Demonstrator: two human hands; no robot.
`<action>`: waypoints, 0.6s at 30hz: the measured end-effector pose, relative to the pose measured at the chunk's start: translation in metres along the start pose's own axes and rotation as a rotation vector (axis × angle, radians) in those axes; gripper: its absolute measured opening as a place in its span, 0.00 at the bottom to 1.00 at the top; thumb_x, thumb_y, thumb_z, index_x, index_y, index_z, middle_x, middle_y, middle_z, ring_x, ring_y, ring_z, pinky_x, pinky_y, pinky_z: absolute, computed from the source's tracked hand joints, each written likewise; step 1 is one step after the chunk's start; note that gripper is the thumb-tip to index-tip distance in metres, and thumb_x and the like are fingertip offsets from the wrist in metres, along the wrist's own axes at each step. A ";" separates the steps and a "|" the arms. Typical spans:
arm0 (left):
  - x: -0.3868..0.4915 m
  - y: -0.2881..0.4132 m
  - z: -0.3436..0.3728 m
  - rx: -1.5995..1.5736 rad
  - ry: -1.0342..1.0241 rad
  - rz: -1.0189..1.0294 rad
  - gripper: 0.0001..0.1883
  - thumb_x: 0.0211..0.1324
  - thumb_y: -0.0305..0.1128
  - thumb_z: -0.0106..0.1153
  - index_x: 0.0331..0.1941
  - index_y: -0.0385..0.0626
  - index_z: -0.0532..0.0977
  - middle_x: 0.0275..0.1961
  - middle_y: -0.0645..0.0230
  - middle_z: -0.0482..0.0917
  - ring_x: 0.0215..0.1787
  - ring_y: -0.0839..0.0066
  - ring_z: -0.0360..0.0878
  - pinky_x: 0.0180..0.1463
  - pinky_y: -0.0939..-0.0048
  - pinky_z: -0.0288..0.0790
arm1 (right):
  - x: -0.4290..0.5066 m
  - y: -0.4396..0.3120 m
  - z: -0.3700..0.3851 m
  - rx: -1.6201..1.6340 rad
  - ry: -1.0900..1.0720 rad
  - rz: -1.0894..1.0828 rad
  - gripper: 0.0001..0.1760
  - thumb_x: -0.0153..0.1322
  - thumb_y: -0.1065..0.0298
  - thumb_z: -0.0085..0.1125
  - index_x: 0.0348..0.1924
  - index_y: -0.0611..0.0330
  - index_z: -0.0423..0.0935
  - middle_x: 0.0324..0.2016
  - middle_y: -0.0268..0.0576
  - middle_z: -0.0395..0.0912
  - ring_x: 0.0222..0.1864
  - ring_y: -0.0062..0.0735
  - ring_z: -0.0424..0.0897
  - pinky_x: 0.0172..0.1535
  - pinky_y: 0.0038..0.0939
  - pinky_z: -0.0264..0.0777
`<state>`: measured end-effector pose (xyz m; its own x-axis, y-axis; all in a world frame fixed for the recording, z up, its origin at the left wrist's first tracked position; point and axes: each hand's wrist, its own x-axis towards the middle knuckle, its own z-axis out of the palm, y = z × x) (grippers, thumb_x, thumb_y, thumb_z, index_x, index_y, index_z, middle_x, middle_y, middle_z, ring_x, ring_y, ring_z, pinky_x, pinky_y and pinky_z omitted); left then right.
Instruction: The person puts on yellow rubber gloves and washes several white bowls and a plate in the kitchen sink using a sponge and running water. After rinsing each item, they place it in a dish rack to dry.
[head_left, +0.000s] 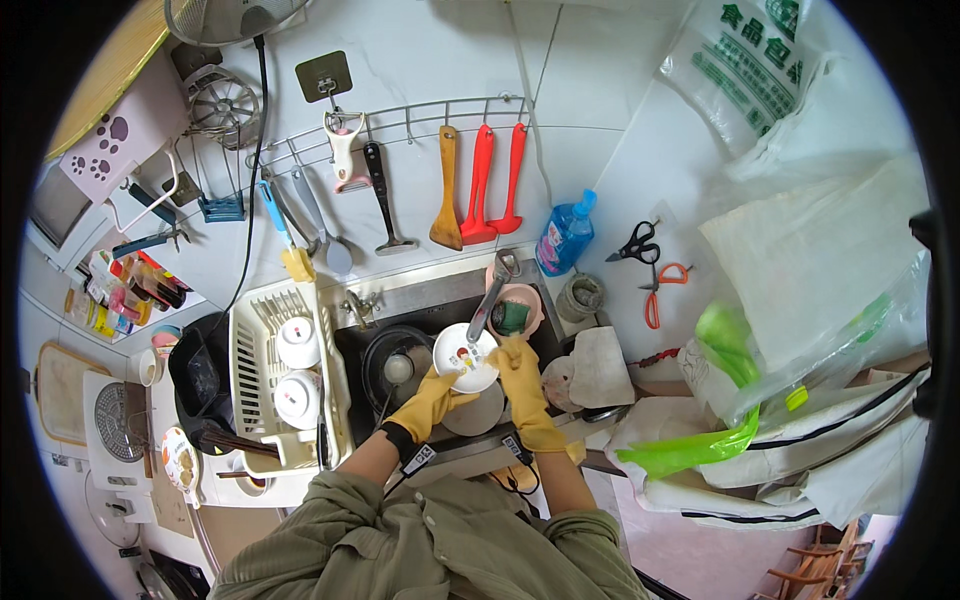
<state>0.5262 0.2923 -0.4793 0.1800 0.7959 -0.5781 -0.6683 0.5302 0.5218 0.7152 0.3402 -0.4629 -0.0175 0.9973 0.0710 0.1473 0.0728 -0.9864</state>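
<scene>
Both my hands wear yellow rubber gloves over the sink (442, 309). My left hand (421, 403) grips the lower left rim of a small white dish (454, 358) with a cartoon print, its printed face turned up. At the dish's right edge, my right hand (526, 382) pinches a tan scrubber (513, 351), blurred and partly hidden by the fingers. The grey faucet spout (487, 307) reaches over the dish's upper edge. Below the dish lies a round, pale lid or plate (474, 414). To its left, a dark pan (373, 379) holds a ladle (398, 369).
Left of the sink stands a cream dish rack (247, 375) with white bowls (297, 397). A pink basin (529, 300) holds a green scouring pad (511, 318). Behind are a blue soap bottle (564, 238) and hanging utensils (480, 187). Plastic bags (810, 262) crowd the right.
</scene>
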 end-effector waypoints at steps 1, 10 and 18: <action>0.000 0.000 0.002 0.013 0.014 0.001 0.28 0.73 0.23 0.51 0.73 0.53 0.62 0.69 0.52 0.74 0.64 0.49 0.80 0.56 0.40 0.84 | -0.002 -0.007 0.009 0.044 0.001 -0.163 0.16 0.73 0.64 0.66 0.50 0.64 0.78 0.33 0.42 0.84 0.26 0.34 0.80 0.33 0.32 0.76; 0.007 0.010 -0.004 0.162 0.171 0.095 0.25 0.79 0.42 0.45 0.75 0.63 0.57 0.67 0.59 0.75 0.62 0.55 0.81 0.47 0.43 0.87 | -0.049 -0.036 0.035 -0.362 -0.229 -0.578 0.15 0.73 0.72 0.60 0.53 0.61 0.81 0.50 0.57 0.81 0.50 0.61 0.80 0.53 0.44 0.76; -0.007 -0.003 -0.003 0.231 -0.011 0.010 0.24 0.79 0.39 0.45 0.74 0.59 0.59 0.67 0.58 0.76 0.59 0.50 0.83 0.46 0.35 0.85 | -0.003 0.011 0.032 -0.124 -0.154 -0.168 0.14 0.66 0.72 0.62 0.43 0.62 0.86 0.39 0.44 0.87 0.45 0.39 0.83 0.48 0.36 0.77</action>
<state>0.5244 0.2842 -0.4785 0.1827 0.8040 -0.5658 -0.4876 0.5738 0.6580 0.6851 0.3379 -0.4790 -0.2005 0.9592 0.1993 0.2499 0.2467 -0.9363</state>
